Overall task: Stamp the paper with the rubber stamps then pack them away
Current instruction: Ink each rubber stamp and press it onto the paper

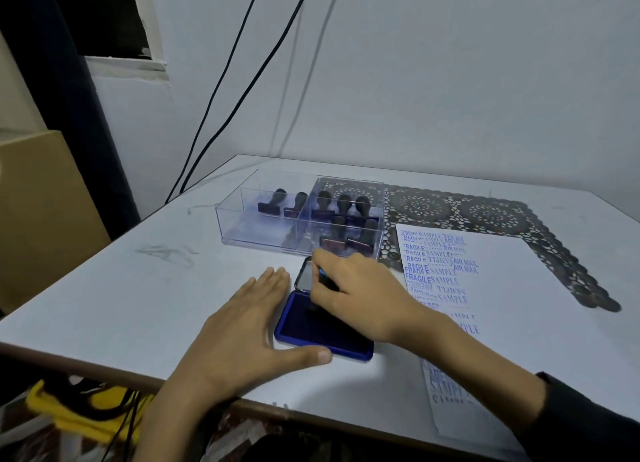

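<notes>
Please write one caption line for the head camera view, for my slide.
Right hand presses a rubber stamp onto the blue ink pad; left hand rests flat beside it, stamped paper nearby.

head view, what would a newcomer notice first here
The open blue ink pad at the near middle of the table draws the eye, with the right hand pressing a stamp into it and the left hand flat beside it. Right of it lies the paper crowded with blue prints; behind, a clear box holds more stamps.

Dim, cool bluish light from above, soft shadows under the hands, slight motion blur, wide-angle bending at edges.
</notes>
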Tool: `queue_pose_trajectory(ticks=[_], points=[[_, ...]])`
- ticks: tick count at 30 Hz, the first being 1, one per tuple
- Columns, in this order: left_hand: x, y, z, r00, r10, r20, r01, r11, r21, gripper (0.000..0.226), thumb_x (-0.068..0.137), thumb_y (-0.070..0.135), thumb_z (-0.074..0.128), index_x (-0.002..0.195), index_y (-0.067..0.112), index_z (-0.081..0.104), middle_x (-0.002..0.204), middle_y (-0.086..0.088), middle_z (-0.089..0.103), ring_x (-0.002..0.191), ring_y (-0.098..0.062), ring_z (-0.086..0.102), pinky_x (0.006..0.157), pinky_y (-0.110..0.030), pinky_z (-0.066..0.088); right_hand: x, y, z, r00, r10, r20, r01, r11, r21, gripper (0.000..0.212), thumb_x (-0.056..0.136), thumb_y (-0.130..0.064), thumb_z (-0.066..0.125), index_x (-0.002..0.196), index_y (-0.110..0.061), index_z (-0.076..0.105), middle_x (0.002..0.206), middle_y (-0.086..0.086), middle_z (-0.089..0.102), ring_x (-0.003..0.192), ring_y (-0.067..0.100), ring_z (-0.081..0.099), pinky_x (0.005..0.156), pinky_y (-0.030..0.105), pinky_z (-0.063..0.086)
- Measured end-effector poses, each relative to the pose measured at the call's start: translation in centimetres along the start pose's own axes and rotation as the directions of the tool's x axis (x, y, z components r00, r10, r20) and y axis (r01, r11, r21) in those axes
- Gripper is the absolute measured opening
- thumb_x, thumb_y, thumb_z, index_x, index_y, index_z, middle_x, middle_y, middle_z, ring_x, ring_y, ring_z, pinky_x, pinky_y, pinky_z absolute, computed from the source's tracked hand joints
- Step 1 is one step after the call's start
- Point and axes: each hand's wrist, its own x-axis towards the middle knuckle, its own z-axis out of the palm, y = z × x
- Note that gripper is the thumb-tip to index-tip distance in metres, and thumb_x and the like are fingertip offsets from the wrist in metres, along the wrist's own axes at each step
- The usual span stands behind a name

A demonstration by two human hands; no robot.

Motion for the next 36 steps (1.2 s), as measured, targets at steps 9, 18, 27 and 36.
queue_pose_trajectory(ticks=[9, 18, 27, 36], points=[[0.2, 0.0, 0.5, 0.999, 0.029, -0.041, -0.030, 1.000, -0.006, 0.110, 0.059, 0.086, 0.044, 0.151, 0.039, 0.005, 0.155, 0.025, -0.001, 0.108, 0.032, -0.024, 0.100, -0.005, -0.006, -2.1, -1.5, 1.8, 0.970, -0.193, -0.147, 0.169, 0.972, -0.164, 0.008, 0.087, -0.032, 0.026, 0.084, -0.025, 0.025, 0.066, -0.009, 0.043, 0.053, 0.020, 0.043, 0.052, 0.033, 0.032], [0.0, 1.1, 0.0, 0.998, 0.033, -0.052, -0.037, 0.996, -0.079, 0.125, 0.047, 0.097, 0.039, 0.151, 0.036, 0.004, 0.151, 0.028, -0.006, 0.104, 0.037, -0.028, 0.109, -0.015, -0.008, -0.9, 1.7, -2.0, 0.991, 0.071, -0.109, -0.043, 0.970, 0.237, 0.027, 0.097, -0.041, 0.045, 0.086, -0.018, 0.052, 0.075, 0.002, 0.063, 0.066, 0.020, 0.056, 0.067, 0.040, 0.046], [1.8, 10.1, 2.9, 0.954, 0.262, -0.147, -0.288, 0.938, -0.193, 0.089, 0.080, 0.074, 0.042, 0.150, 0.037, 0.002, 0.147, 0.033, -0.012, 0.117, 0.031, -0.025, 0.091, 0.007, -0.016, -4.4, 14.6, -9.1, 0.886, 0.431, -0.171, -0.369, 0.879, 0.301, 0.019, 0.086, -0.017, 0.058, 0.068, -0.019, 0.050, 0.059, -0.004, 0.056, 0.058, 0.015, 0.048, 0.063, 0.033, 0.037], [4.8, 14.9, 9.0, 0.952, 0.304, 0.021, -0.304, 0.952, 0.013, 0.078, 0.095, 0.061, 0.024, 0.153, 0.017, -0.005, 0.159, 0.003, -0.017, 0.141, 0.000, -0.018, 0.107, -0.016, -0.020, -4.5, 17.2, -7.0, 0.885, 0.313, -0.343, -0.369, 0.923, -0.110, 0.045, 0.092, -0.040, 0.054, 0.056, -0.018, 0.038, 0.050, -0.005, 0.041, 0.050, 0.014, 0.040, 0.049, 0.027, 0.026]])
